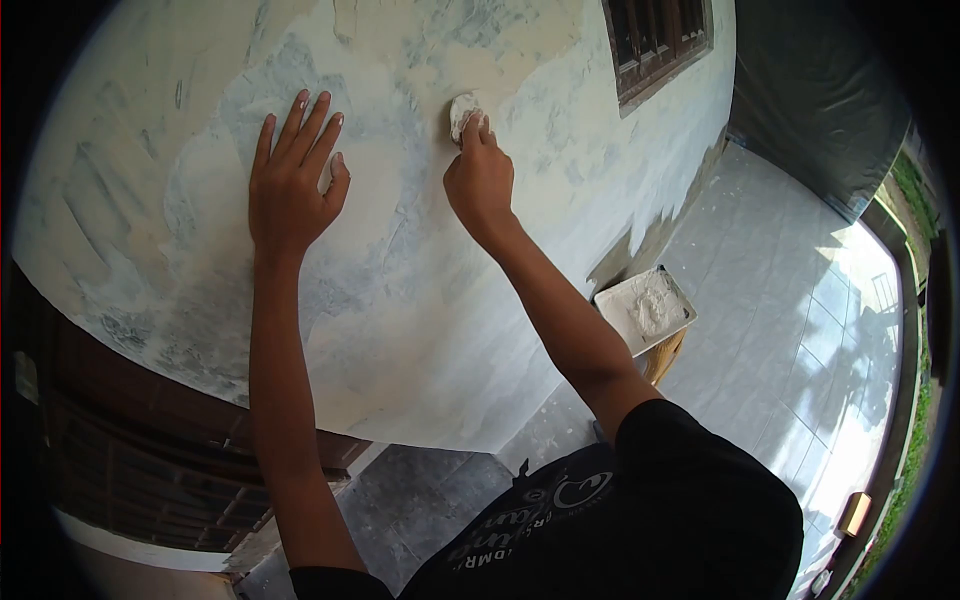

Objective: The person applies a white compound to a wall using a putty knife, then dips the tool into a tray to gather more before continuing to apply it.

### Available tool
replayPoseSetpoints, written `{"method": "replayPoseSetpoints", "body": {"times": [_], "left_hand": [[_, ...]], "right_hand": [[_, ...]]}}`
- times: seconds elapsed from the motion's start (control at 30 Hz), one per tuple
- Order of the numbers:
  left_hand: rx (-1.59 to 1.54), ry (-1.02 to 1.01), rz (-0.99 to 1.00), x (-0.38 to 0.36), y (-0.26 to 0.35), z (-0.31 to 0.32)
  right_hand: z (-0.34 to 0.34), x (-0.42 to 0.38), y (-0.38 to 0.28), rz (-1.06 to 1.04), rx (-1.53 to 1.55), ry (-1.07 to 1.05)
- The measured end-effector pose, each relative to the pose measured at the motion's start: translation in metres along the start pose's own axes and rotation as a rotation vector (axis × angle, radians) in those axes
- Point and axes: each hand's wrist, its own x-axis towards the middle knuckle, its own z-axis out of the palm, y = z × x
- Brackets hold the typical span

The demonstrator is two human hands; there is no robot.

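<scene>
- White pad (464, 108): upper centre, pressed to wall (420, 300) in closed right hand (480, 180) grip.
- Left hand (292, 180): fingers spread flat on wall, holding nothing.
- Tray (645, 310), centre right: white powder inside.
- Tiled floor (800, 330) at right.

Small white pad (463, 110), pressed flat against patchy plastered wall (420, 260).

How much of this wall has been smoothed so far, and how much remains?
Done, it seems: the pale, even patch of the plastered wall under the hands. In hand: the right hand presses a small white pad on the wall, while the left hand lies flat beside it. Left: the blotchy grey and yellowish areas above. The square tray of white powder is still partly full.
</scene>
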Motion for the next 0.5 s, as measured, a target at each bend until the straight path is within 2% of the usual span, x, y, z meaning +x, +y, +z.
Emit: {"method": "replayPoseSetpoints", "body": {"times": [0.1, 0.17, 0.2, 0.27, 0.37, 0.43, 0.47, 0.5], "left_hand": [[0.012, -0.023, -0.012, 0.002, 0.002, -0.001], [0.034, -0.011, -0.010, 0.002, 0.002, -0.001], [0.031, -0.012, -0.008, 0.003, 0.001, -0.001], [0.024, -0.003, -0.013, 0.001, 0.001, -0.001], [-0.012, -0.007, -0.012, 0.000, 0.000, 0.000], [-0.011, -0.008, -0.018, 0.000, 0.001, -0.001], [-0.015, -0.012, -0.019, 0.001, 0.002, -0.001], [-0.011, -0.010, -0.021, 0.001, 0.003, -0.002]], "right_hand": [[-0.003, -0.065, -0.049, -0.131, 0.059, 0.030], [-0.030, -0.093, -0.066, -0.101, 0.287, -0.115], [-0.044, -0.090, -0.068, -0.097, 0.284, -0.114], [-0.075, -0.084, -0.064, 0.173, 0.645, -0.403], [-0.084, -0.036, -0.036, 0.244, 0.559, -0.139], [-0.081, 0.005, -0.014, 0.211, 0.382, -0.002], [-0.060, 0.021, 0.007, 0.106, 0.333, 0.175], [-0.052, 0.034, 0.014, 0.069, 0.247, 0.210]]}}
